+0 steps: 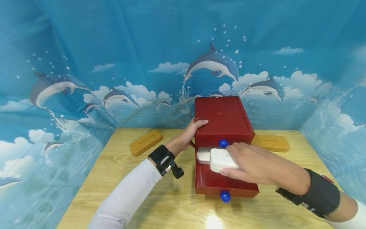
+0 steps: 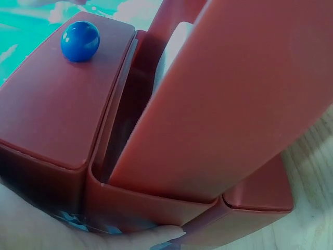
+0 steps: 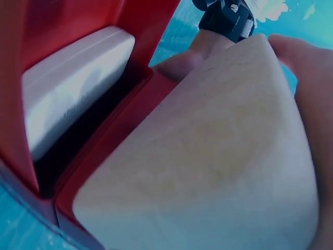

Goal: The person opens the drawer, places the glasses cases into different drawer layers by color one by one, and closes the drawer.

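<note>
My right hand [image 1: 251, 162] grips a white rounded oblong block [image 1: 221, 159] with small dark print, thumb along its near side. It is above the pulled-out drawer [image 1: 208, 183] of a red drawer cabinet [image 1: 221, 114]. Seen from the right wrist, the block's large face [image 3: 208, 140] has a yellowish patch. A second white block [image 1: 202, 156] sits at the back left inside that drawer. My left hand [image 1: 186, 135] holds the cabinet's left side, its thumb over the top edge; most of its fingers are hidden in the head view.
One yellow oblong block [image 1: 146, 142] lies left of the cabinet, and another yellow block [image 1: 271, 143] lies to its right. Blue knobs [image 1: 225, 196] stick out from the drawer fronts. A dolphin-print curtain [image 1: 160, 47] surrounds the wooden table [image 1: 108, 178].
</note>
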Motion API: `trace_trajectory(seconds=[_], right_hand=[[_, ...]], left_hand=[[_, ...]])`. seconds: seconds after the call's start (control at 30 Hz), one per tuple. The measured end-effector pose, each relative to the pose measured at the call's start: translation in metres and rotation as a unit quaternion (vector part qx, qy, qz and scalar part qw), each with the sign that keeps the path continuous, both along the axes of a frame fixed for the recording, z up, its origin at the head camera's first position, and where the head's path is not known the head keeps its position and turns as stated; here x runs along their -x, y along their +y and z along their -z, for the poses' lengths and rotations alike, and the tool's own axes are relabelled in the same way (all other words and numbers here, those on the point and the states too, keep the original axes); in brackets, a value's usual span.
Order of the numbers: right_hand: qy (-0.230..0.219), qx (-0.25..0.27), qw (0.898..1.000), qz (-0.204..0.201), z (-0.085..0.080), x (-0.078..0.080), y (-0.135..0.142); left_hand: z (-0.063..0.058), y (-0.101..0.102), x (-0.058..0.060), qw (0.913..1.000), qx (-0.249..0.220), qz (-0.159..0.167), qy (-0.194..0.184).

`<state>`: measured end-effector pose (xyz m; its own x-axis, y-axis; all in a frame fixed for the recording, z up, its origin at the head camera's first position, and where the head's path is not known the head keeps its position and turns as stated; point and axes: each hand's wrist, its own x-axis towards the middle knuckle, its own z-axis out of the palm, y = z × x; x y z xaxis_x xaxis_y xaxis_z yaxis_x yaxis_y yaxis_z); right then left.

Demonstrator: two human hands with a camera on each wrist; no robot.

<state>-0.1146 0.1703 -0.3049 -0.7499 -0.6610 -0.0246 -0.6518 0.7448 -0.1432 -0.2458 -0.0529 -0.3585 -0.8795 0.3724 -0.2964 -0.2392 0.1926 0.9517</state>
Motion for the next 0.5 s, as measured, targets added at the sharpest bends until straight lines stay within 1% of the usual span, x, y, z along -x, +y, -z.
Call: trace_trajectory(seconds=[0.1, 0.23, 0.5], right_hand=[[-0.025, -0.001, 1.0, -0.008, 0.001, 0.005, -0.006], [-0.036, -0.015, 0.999, -0.017, 0.006, 0.008, -0.013], [-0.032, -0.036, 0.998, -0.033, 0.022, 0.011, -0.022]], left_hand=[[0.001, 0.0, 0.001, 1.0, 0.0, -0.001, -0.002], [0.002, 0.001, 0.001, 1.0, -0.001, -0.002, 0.001], [0.001, 0.0, 0.001, 1.0, -0.005, -0.005, 0.004]])
